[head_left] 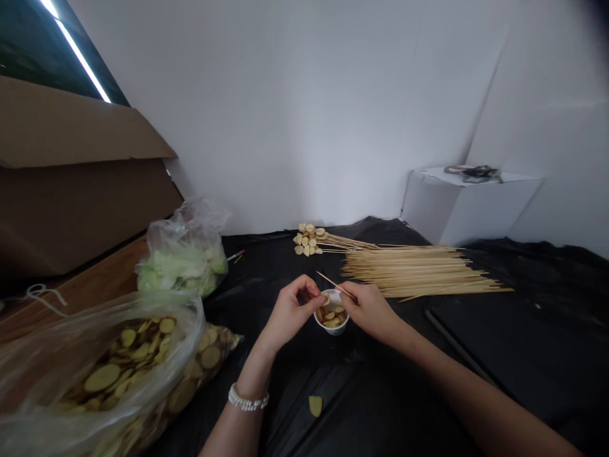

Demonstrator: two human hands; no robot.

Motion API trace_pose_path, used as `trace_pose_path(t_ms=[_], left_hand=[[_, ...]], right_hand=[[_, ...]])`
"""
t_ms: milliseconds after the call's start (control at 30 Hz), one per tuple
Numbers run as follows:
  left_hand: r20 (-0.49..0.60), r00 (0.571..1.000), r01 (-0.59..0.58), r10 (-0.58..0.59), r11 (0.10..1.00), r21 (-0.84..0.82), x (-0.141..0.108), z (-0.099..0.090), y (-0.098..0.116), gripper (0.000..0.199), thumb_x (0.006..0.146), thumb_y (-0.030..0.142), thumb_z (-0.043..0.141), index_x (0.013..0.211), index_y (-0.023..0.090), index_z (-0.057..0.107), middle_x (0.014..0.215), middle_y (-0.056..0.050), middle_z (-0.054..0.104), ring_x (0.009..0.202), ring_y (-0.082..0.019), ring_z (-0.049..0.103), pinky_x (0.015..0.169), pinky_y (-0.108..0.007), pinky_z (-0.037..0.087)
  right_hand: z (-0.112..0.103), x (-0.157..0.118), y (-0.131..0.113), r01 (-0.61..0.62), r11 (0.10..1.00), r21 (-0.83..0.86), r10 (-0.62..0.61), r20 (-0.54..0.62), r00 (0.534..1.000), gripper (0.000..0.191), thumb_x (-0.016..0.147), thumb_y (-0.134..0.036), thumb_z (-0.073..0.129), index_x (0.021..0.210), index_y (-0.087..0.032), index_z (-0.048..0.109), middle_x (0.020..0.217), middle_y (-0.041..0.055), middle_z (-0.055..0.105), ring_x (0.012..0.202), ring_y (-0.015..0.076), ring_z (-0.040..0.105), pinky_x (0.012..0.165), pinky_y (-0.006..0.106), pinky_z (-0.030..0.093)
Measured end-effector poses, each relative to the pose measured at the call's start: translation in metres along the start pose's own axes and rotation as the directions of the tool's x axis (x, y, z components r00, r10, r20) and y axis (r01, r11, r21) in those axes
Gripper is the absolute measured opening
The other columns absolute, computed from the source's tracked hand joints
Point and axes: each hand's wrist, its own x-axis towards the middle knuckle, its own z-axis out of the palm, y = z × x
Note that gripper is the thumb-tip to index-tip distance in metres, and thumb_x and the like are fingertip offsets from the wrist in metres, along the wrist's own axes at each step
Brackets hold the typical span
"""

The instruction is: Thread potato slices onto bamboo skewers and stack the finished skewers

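While the right hand [371, 311] pinches a thin bamboo skewer [337, 286] | left hand [290, 311] curled together at the rim, grip unclear | white bowl [332, 331] of round, pale slices [332, 315] touching both hands | straight skewers [419, 273] beyond on crinkled black plastic [380, 393]

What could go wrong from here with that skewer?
The thin wooden skewer in the right hand points just past the left hand, so a slip could prick it. The small white bowl of pale yellow slices might tip onto the black plastic sheeting, where one loose slice already lies.
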Motion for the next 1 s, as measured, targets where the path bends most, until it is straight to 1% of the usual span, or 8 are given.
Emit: trace_pose_path(t_ms=[100, 167, 233, 333, 433, 600, 767, 1000], left_hand=[[0.024, 0.995, -0.102, 0.1, 0.989, 0.105, -0.001, 0.0, 0.003, 0.018, 0.077, 0.035, 0.065, 0.074, 0.017, 0.061, 0.097, -0.008, 0.063, 0.091, -0.019, 0.058, 0.082, -0.032, 0.045], [0.059, 0.987, -0.155, 0.147, 0.975, 0.162, -0.003, 0.0, 0.007, 0.019, 0.079, 0.034, 0.063, 0.07, 0.018, 0.065, 0.111, -0.009, 0.06, 0.105, -0.022, 0.055, 0.093, -0.036, 0.04], [0.095, 0.983, -0.172, 0.155, 0.962, 0.214, -0.005, 0.0, 0.01, 0.017, 0.078, 0.033, 0.064, 0.068, 0.019, 0.067, 0.12, -0.008, 0.057, 0.114, -0.024, 0.051, 0.099, -0.039, 0.035], [0.141, 0.981, -0.171, 0.137, 0.949, 0.266, -0.008, 0.003, 0.011, 0.009, 0.072, 0.029, 0.069, 0.07, 0.02, 0.066, 0.127, -0.007, 0.054, 0.119, -0.026, 0.046, 0.101, -0.04, 0.033], [0.168, 0.98, -0.152, 0.107, 0.946, 0.286, -0.008, 0.007, 0.01, 0.006, 0.069, 0.023, 0.07, 0.073, 0.02, 0.066, 0.127, -0.008, 0.055, 0.119, -0.026, 0.047, 0.101, -0.04, 0.034], [0.152, 0.986, -0.115, 0.07, 0.943, 0.312, -0.006, 0.011, 0.008, 0.008, 0.072, 0.019, 0.065, 0.078, 0.022, 0.069, 0.122, -0.007, 0.059, 0.11, -0.024, 0.053, 0.097, -0.038, 0.038], [0.161, 0.979, -0.172, 0.125, 0.929, 0.329, -0.006, 0.012, 0.008, 0.021, 0.075, 0.016, 0.06, 0.088, 0.026, 0.073, 0.12, -0.004, 0.06, 0.111, -0.023, 0.054, 0.098, -0.035, 0.038], [0.187, 0.977, -0.156, 0.107, 0.95, 0.27, -0.005, 0.012, 0.009, 0.012, 0.076, 0.019, 0.062, 0.08, 0.023, 0.073, 0.122, -0.006, 0.059, 0.11, -0.023, 0.055, 0.097, -0.034, 0.039]], right_hand=[[0.0, 0.0, 0.001, 0.008, 1.0, 0.017, -0.008, -0.004, 1.0, 0.02, 0.082, -0.016, 0.043, 0.08, -0.019, 0.063, 0.066, -0.0013, 0.061, 0.058, 0.0118, 0.052, 0.055, 0.021, 0.032], [0.001, 0.0, 0.002, 0.014, 0.999, 0.034, -0.014, -0.008, 1.0, 0.021, 0.082, -0.015, 0.043, 0.086, -0.019, 0.063, 0.07, -0.0007, 0.063, 0.061, 0.0122, 0.054, 0.058, 0.021, 0.034], [0.001, 0.0, 0.003, 0.017, 0.999, 0.043, -0.016, -0.01, 1.0, 0.023, 0.082, -0.014, 0.043, 0.089, -0.019, 0.064, 0.073, -0.0001, 0.065, 0.062, 0.0124, 0.056, 0.059, 0.022, 0.035], [0.002, 0.0, 0.003, 0.016, 0.999, 0.029, -0.016, -0.015, 1.0, 0.023, 0.081, -0.014, 0.043, 0.089, -0.019, 0.064, 0.071, -0.0004, 0.064, 0.06, 0.0122, 0.055, 0.058, 0.022, 0.034], [0.002, -0.001, 0.002, 0.013, 1.0, 0.027, -0.013, -0.008, 1.0, 0.022, 0.082, -0.014, 0.044, 0.087, -0.019, 0.064, 0.069, -0.0008, 0.063, 0.059, 0.0118, 0.054, 0.057, 0.021, 0.034], [0.002, -0.001, 0.002, 0.016, 0.999, 0.045, -0.016, 0.001, 1.0, 0.022, 0.084, -0.015, 0.043, 0.087, -0.019, 0.064, 0.072, 0.0004, 0.065, 0.062, 0.0121, 0.056, 0.059, 0.021, 0.035], [0.002, -0.001, 0.003, 0.021, 0.999, 0.036, -0.02, -0.007, 1.0, 0.022, 0.084, -0.015, 0.043, 0.086, -0.019, 0.064, 0.072, 0.0006, 0.066, 0.062, 0.0125, 0.056, 0.059, 0.022, 0.035], [0.002, -0.001, 0.001, 0.019, 0.999, 0.032, -0.019, 0.0, 1.0, 0.021, 0.084, -0.015, 0.043, 0.085, -0.019, 0.063, 0.069, -0.0005, 0.063, 0.059, 0.0116, 0.054, 0.057, 0.021, 0.034]])
